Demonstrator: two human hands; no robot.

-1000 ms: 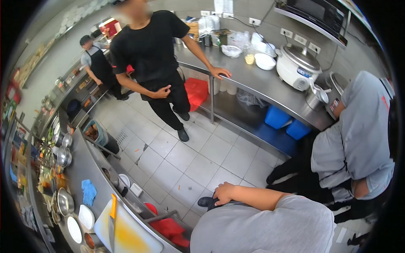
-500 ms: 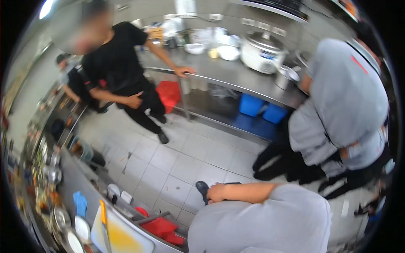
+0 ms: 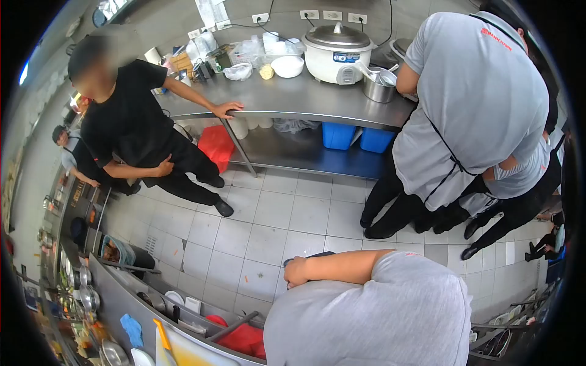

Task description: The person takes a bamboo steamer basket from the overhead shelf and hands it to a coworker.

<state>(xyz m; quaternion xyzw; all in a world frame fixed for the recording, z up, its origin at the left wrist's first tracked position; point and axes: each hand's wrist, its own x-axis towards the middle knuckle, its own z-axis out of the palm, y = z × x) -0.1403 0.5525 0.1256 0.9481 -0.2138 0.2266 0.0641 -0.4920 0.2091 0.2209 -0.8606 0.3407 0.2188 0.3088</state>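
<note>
Right hand [image 3: 296, 271]: one, bare, loosely curled beside the dark trousers, below a grey sleeve; no tool seen in it. Whether the fingers grip the cloth, cannot tell. Left hand: one, out of view; state cannot be told.

Knife [image 3: 163, 335]: one, orange-handled, lying on a stained white cutting board [image 3: 198, 351], down and to the left of the right hand in the head view, apart from it. Long axis slants steeply; handle end juts past the board's edge, blade runs off the lower frame. The right hand is the only one seen near it; whether the left is nearer, cannot tell.

Red plastic [image 3: 244, 338]: between right hand and board, low beside the metal surface [image 3: 113, 299].

Blue cloth [image 3: 131, 329]: beside the board, on the side away from the right hand.

Steel bowl [image 3: 114, 354]: past the cloth; contents unclear.

Bin [image 3: 141, 258]: further off, bag-lined, brownish scraps inside.

Across the floor from the right hand: rice cooker [image 3: 339, 55], lid on; steel pot [image 3: 378, 91], utensils in it; white bowl [image 3: 287, 67], contents unclear; two blue tubs [image 3: 337, 136] on the lower shelf.

Person in black [image 3: 131, 107]: one hand on the far surface's edge.
</note>
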